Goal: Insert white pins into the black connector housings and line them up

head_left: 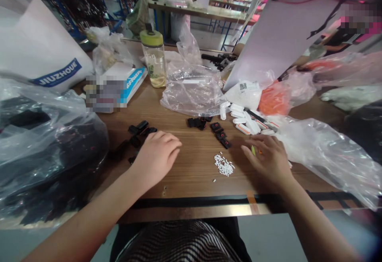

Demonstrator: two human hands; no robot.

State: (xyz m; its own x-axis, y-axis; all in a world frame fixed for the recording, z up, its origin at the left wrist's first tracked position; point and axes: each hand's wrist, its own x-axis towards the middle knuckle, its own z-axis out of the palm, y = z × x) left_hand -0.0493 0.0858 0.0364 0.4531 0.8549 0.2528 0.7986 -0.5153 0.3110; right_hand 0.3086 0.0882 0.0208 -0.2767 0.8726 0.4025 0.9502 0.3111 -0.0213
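Note:
My left hand (159,152) is over the left part of the wooden table, its fingers curled together. Whatever it might hold is hidden. Beside it lie black plastic parts (139,128). My right hand (268,156) hovers with thumb and fingers apart, just below a group of white plastic pieces (252,123). A small green piece (253,150) and an orange one show between its thumb and fingers; I cannot tell if they touch the hand. Between my hands are a heap of tiny white pegs (223,165) and black parts with red-orange marks (221,135).
Clear bags of dark parts (59,146) stand at the left. A bottle with a green lid (152,57), a blue and white box (135,85) and a crumpled clear bag (193,90) are at the back. Another plastic bag (325,150) lies right. A person (343,37) is at far right.

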